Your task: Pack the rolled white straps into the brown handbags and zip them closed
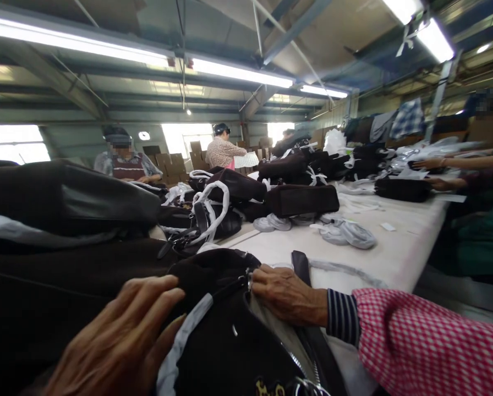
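A dark handbag (222, 341) lies directly in front of me, its zipped opening parted along the right side and showing a pale lining. My right hand (281, 291) is closed with its fingertips pinched at the bag's top edge, beside a metal fitting where the zipper ends. Over the bag's left side, my left hand (126, 335) has its fingers stretched out, near a handle wrapped in white paper (184, 341). Whether its palm touches the bag I cannot tell. Gold lettering and metal rings show at the bottom edge.
More dark bags (65, 192) crowd the left, and others (302, 199) are piled along the white table (395, 236). Wrapped coiled straps (345, 232) lie ahead. A co-worker's hands (436, 170) handle a dark bag at right. Other people (224, 148) work across the table.
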Demonstrator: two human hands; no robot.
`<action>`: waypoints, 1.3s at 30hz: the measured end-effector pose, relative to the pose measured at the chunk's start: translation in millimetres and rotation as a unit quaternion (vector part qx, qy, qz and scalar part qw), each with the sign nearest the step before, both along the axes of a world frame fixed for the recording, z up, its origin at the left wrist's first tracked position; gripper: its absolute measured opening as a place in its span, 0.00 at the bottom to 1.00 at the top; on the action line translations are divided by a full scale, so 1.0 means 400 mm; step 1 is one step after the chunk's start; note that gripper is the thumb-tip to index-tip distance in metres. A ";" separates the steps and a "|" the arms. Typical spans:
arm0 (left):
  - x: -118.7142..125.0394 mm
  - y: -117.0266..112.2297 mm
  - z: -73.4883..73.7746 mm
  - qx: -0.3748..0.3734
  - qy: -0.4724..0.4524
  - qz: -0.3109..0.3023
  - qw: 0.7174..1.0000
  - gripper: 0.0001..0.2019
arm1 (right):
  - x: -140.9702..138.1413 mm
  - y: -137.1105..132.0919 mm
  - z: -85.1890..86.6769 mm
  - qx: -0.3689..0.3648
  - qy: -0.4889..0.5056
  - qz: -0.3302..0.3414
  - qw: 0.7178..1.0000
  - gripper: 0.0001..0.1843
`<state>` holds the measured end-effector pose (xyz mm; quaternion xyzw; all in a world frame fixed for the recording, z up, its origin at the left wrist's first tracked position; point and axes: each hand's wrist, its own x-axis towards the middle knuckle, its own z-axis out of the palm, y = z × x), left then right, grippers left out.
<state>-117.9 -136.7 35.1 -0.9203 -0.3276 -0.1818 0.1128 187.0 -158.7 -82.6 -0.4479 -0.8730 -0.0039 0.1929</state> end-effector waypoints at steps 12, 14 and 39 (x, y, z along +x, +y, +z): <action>0.239 0.112 -0.183 -0.159 0.196 -0.161 0.954 0.05 | -0.021 0.051 -0.065 0.021 0.005 -0.094 0.995 0.06; 0.224 0.112 -0.184 -0.149 0.163 -0.125 0.967 0.09 | -0.026 0.052 -0.069 0.026 0.009 -0.090 0.996 0.06; 0.215 0.107 -0.236 -0.132 -0.034 0.034 0.990 0.22 | -0.062 0.099 -0.073 0.183 -0.024 -0.103 0.977 0.06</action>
